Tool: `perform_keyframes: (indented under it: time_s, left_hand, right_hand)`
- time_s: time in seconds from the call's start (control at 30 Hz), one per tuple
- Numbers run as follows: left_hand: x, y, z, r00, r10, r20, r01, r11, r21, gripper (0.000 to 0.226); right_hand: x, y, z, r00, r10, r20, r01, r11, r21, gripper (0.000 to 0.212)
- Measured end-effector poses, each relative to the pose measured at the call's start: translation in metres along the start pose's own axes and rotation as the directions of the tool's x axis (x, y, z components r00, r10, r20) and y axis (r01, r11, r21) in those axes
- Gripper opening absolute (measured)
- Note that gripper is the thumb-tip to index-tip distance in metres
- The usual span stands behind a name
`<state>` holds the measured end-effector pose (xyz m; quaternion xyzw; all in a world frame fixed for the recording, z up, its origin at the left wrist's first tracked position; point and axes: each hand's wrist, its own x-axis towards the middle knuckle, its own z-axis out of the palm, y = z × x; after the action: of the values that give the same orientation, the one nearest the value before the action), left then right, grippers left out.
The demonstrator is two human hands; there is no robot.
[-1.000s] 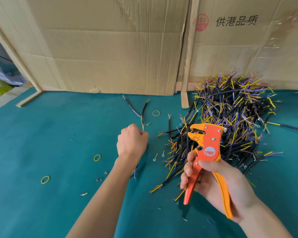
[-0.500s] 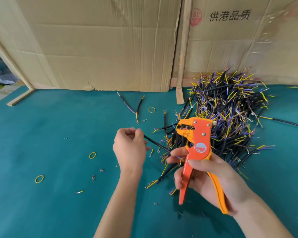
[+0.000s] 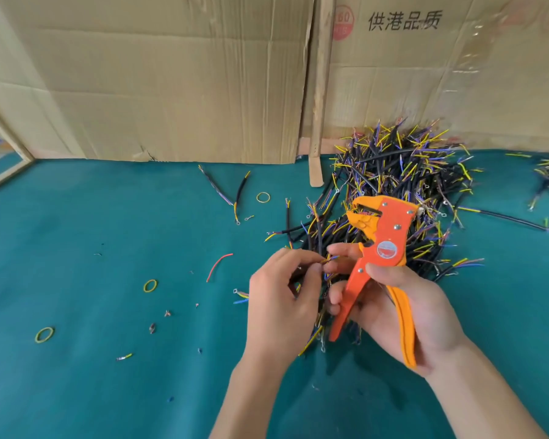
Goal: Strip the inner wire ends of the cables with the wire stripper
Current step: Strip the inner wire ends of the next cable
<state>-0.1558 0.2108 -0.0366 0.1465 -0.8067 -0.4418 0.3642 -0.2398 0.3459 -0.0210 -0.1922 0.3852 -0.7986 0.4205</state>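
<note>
A cable [image 3: 318, 239] is pinched between thumb and fingertips of the left hand [image 3: 281, 299], its inner wire ends turned toward the right hand, presumably so one strand can be singled out. The right hand [image 3: 403, 308] is curled round the stripper [image 3: 379, 258], thumb laid across the orange body, both handles enclosed by palm and fingers; its forefinger [image 3: 343, 248] is stretched out to meet the wire tips, seemingly to help separate them. The tool is held head-up, jaws standing apart and empty, above the wire ends rather than on them, so stripping is judged not yet begun. The cable's black sheath rises behind the fingers toward the pile [image 3: 400, 191], which is heaped just beyond the tool against the cardboard [image 3: 178, 83], within easy reach of either hand. Rubber bands [image 3: 150, 285] and a red offcut [image 3: 219, 266] are scattered on the green mat [image 3: 76, 236] to the left
</note>
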Motion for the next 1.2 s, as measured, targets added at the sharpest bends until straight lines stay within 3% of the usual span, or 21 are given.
perform_keyframes:
  time_s: [0.33,0.6,0.87,1.07,1.2]
  left_hand:
    - [-0.004,-0.008,0.004,0.956,-0.293,0.035,0.294,0.936,-0.196,0.016]
    - [-0.003,-0.011,0.002,0.934,-0.345,0.097,0.356,0.869,-0.342,0.017]
    - [-0.003,-0.016,0.005,0.925,-0.368,0.095,0.378,0.86,-0.343,0.014]
    - [-0.001,-0.016,0.0,0.91,-0.394,0.13,0.411,0.809,-0.421,0.011]
    - [-0.001,-0.017,0.001,0.932,-0.354,0.083,0.359,0.856,-0.372,0.015]
  right_hand:
    - [0.003,0.004,-0.006,0.998,-0.04,-0.057,0.033,0.991,-0.128,0.053]
    - [0.004,0.006,-0.007,0.999,-0.011,-0.044,0.003,0.982,-0.188,0.048]
    - [0.004,0.007,-0.006,0.998,-0.006,-0.069,-0.01,0.975,-0.222,0.035]
    - [0.005,0.013,0.0,0.993,0.044,-0.107,-0.077,0.941,-0.331,0.046]
    - [0.006,0.014,-0.001,0.992,0.064,-0.11,-0.089,0.965,-0.247,0.041]
